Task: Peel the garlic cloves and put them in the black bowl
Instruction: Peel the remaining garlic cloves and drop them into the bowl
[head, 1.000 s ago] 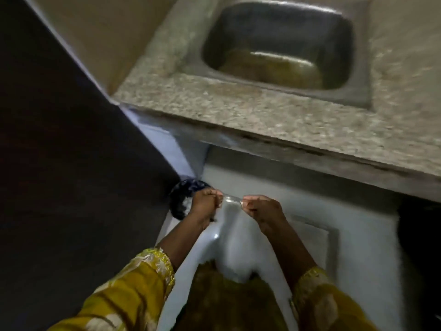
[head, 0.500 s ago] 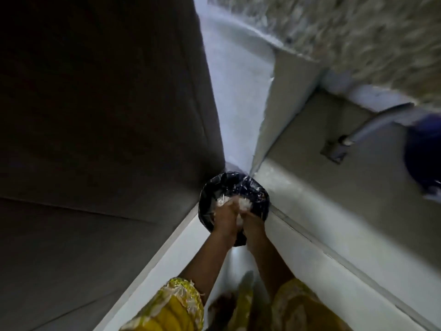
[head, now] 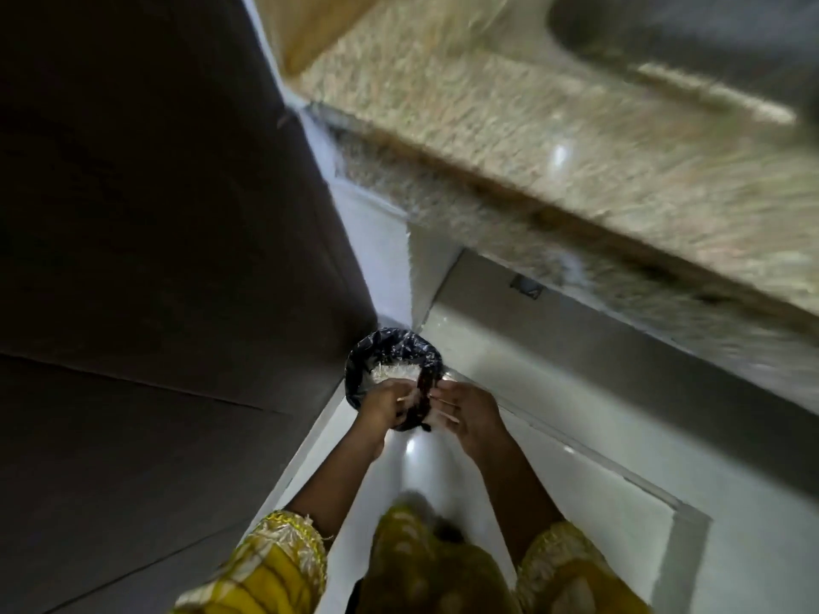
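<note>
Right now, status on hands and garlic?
Hands: left hand and right hand both grip a blurred pale-and-dark bundle over the black container. Inside it, pale scraps; no cloves discernible. Nothing in the way.

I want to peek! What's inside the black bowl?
A whitish heap shows inside the bowl; too blurry to tell peel from cloves. The left hand and right hand cover its near side, hiding whatever lies there.

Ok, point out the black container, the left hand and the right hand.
black container [head: 382, 342]: head view, far rim.
left hand [head: 382, 404]: head view, back of hand.
right hand [head: 470, 415]: head view, back of hand.
</note>
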